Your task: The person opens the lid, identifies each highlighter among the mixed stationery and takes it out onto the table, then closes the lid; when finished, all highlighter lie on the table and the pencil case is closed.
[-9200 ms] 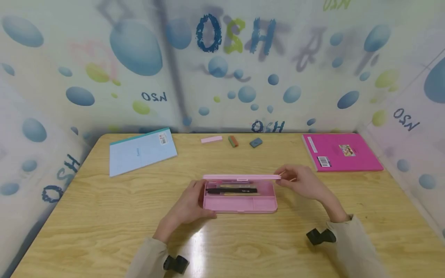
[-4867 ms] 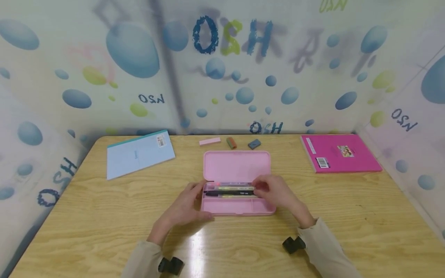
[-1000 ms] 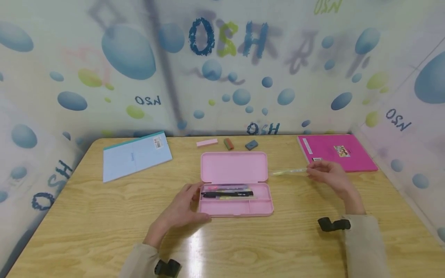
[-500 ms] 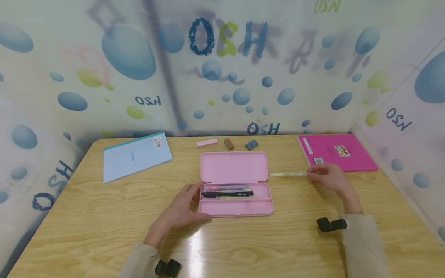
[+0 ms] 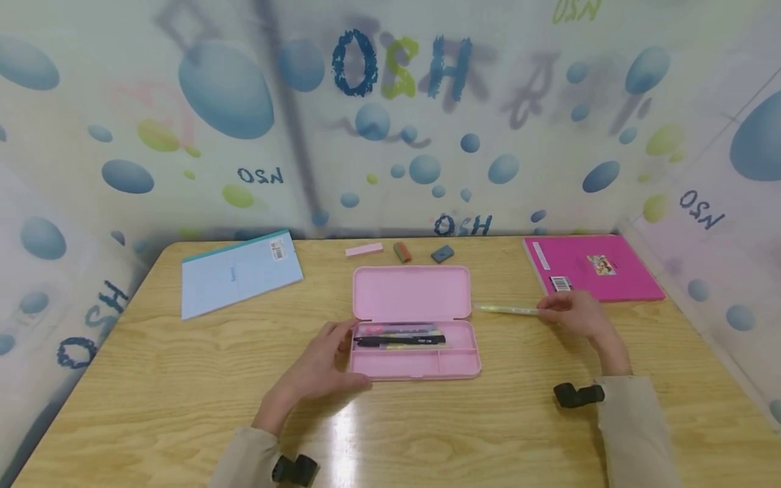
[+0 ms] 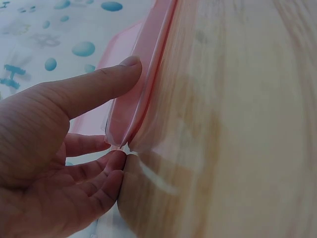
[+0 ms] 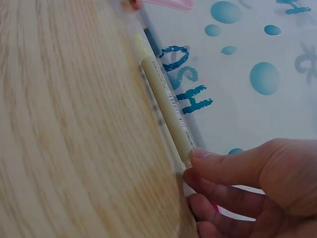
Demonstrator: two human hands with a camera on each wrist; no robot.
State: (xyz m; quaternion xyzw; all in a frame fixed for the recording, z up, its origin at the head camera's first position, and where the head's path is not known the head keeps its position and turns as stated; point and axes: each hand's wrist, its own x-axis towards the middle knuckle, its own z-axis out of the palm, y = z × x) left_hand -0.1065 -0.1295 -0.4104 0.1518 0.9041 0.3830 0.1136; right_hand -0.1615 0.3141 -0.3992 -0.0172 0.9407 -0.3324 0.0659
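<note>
An opened pink pencil case point(image 5: 459, 366) lies mid-table, its lid point(image 5: 411, 293) laid back. Inside its rear compartment are a black pen point(image 5: 399, 341) and several other pens; the front compartments hold nothing visible. My left hand point(image 5: 318, 362) holds the case's left end, thumb along the front wall and fingers round the side, as the left wrist view also shows. To the right of the lid, my right hand point(image 5: 573, 313) pinches one end of a slim highlighter point(image 7: 168, 109) between thumb and fingers. It has a beige barrel and a clear cap over a yellow tip, which points left.
A light blue notebook point(image 5: 241, 274) lies back left, a magenta notebook point(image 5: 601, 268) back right, just behind my right hand. Along the rear edge sit a pink bar point(image 5: 364, 250), an orange-green eraser-like block point(image 5: 402, 252) and a dark grey-blue block point(image 5: 442, 254). A patterned wall stands behind.
The lid went from partly raised to laid back. My right hand reached among the pens, took the highlighter out and carried it right; lately it has dipped slightly. My left hand stays on the case.
</note>
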